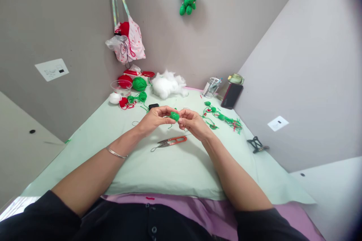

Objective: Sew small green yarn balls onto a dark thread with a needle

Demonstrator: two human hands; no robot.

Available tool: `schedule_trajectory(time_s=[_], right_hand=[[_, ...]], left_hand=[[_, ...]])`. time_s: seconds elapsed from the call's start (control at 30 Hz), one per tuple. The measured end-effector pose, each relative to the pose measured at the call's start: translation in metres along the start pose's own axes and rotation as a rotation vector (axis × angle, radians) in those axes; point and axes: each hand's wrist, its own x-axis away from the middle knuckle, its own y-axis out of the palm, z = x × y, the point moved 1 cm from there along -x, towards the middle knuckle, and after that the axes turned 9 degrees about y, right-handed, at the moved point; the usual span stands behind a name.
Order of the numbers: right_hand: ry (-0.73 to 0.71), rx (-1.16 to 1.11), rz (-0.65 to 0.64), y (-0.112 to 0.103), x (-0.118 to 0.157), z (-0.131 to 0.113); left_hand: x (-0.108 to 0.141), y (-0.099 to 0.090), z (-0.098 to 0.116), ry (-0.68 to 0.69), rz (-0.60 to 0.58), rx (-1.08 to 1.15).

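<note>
Pinching the green yarn piece (174, 116) with your left hand (157, 117) and its edge with your right hand (193, 121), you hold it just beyond the orange-handled snips (177, 141). Light, even pressure should keep the yarn from stretching. Well left of the snips, a white wall plate (51, 70) carries print too small to read.

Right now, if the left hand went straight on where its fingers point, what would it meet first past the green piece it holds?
Most likely the right hand, close on the other side of the green piece in the left hand; exact depth is unclear from this view.
</note>
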Motion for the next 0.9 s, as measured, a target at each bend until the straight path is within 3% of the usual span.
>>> schedule_trajectory(time_s=[0.53, 0.7, 0.9], right_hand=[[0.079, 0.127, 0.011, -0.001, 0.004, -0.002], [0.107, 0.125, 0.048, 0.002, 0.003, 0.000], [0.128, 0.098, 0.051, 0.002, 0.004, -0.001]], left_hand=[[0.001, 0.004, 0.003, 0.028, 0.047, -0.173], [0.002, 0.006, -0.002, 0.080, 0.025, -0.302], [0.003, 0.010, -0.005, 0.051, -0.012, -0.323]])
